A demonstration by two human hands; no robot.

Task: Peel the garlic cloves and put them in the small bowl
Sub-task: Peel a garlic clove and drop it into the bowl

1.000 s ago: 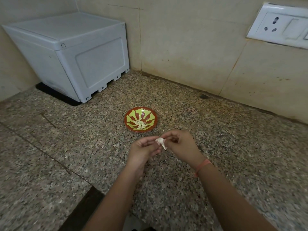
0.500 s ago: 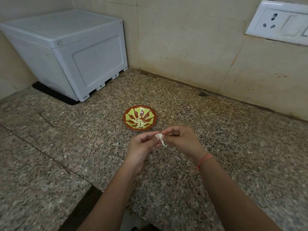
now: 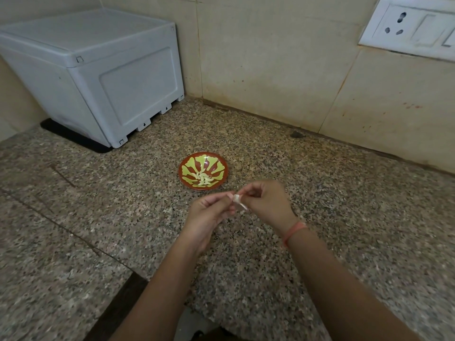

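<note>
A small red bowl (image 3: 187, 178) with a yellow-green leaf pattern stands on the granite counter, holding several peeled garlic cloves (image 3: 203, 179). Just in front of it, above the counter, my left hand (image 3: 208, 214) and my right hand (image 3: 267, 203) meet fingertip to fingertip. Both pinch one garlic clove (image 3: 237, 199), whose white papery skin hangs down between them. An orange band circles my right wrist.
A pale grey plastic box (image 3: 98, 75) on a dark mat stands at the back left against the tiled wall. A white socket and switch plate (image 3: 408, 25) is on the wall at top right. The counter's front edge (image 3: 115, 308) lies below my forearms.
Both hands have stayed together on the clove, shifting slightly up and toward the bowl. The loose skin hangs a little further from the clove.
</note>
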